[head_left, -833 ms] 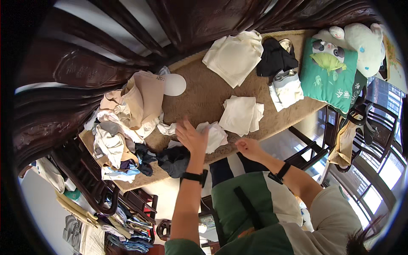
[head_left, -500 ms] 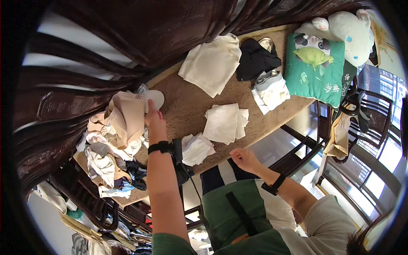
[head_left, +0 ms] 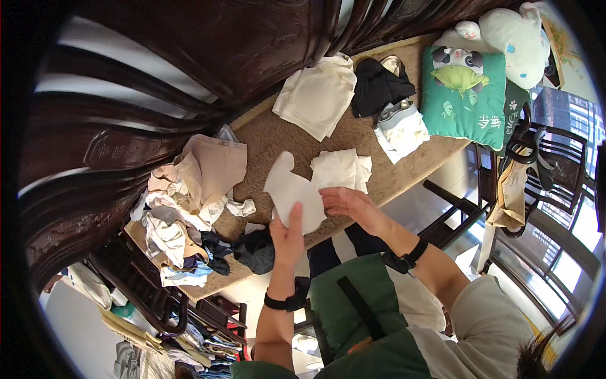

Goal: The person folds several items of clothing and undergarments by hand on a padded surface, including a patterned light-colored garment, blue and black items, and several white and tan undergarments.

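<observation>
In front of me my left hand [head_left: 288, 235] holds up a thin white pad [head_left: 295, 196] with a curved outline and a rounded lobe at its upper end. My left thumb lies on the pad's face near its lower edge. Beside the pad's right edge is my right hand [head_left: 353, 207], its fingers stretched out toward the pad; whether they touch it I cannot tell. Just beyond the right hand lies a folded white cloth [head_left: 341, 165]. To the left, a beige piece of clothing [head_left: 218, 163] drapes over a heap of crumpled light clothes [head_left: 173, 215].
The brown plush seat cover [head_left: 265, 136] runs along a dark carved wooden backrest [head_left: 158, 57]. Folded cream cloth [head_left: 315, 95], black clothing [head_left: 380, 88] and white-grey clothing [head_left: 402, 131] lie farther off. A green panda cushion [head_left: 464, 98] and white plush toy [head_left: 514, 44] are at the right end.
My left hand has brought the white pad from the heap on the left toward me, and more of the pad now shows. The right hand has moved up beside it, its fingers uncurled.
</observation>
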Motion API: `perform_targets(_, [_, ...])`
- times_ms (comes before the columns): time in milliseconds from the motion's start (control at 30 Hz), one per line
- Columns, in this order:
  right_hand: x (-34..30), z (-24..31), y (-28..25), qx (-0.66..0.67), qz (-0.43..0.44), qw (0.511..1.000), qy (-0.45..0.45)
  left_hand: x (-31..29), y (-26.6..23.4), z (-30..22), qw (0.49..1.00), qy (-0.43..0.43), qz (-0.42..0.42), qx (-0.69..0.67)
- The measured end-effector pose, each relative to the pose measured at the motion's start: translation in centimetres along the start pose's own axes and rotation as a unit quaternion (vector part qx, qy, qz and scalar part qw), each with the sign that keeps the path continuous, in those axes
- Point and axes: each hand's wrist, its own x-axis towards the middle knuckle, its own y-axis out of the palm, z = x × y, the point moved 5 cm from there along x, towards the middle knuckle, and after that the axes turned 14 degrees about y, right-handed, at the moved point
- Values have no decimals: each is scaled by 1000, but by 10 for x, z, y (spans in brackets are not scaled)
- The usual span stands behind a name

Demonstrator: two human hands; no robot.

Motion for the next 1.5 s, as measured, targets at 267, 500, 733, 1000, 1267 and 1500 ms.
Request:
perform_targets(267, [-36, 50, 76, -105, 21, 994, -9, -49, 16, -71, 963, 175, 147, 142])
perform_targets(500, [-89, 70, 134, -147, 44, 987, -48, -101, 5, -103, 979, 137, 108, 105])
perform_targets(733, [-133, 62, 199, -183, 75, 979, -40, -197, 4, -140, 990, 99, 42, 87])
perform_targets(1000, [-139, -48, 231, -271, 150, 937, 159, -334, -17, -113, 945, 186, -159, 217])
perform_targets(1267, [-153, -200, 244, -409, 162, 769, 464, -519, -123, 47, 737, 49, -669, -88])
perform_targets(1500, [-166, -328, 297, -588, 160, 646, 459, -681, -218, 215, 407, -325, -851, 62])
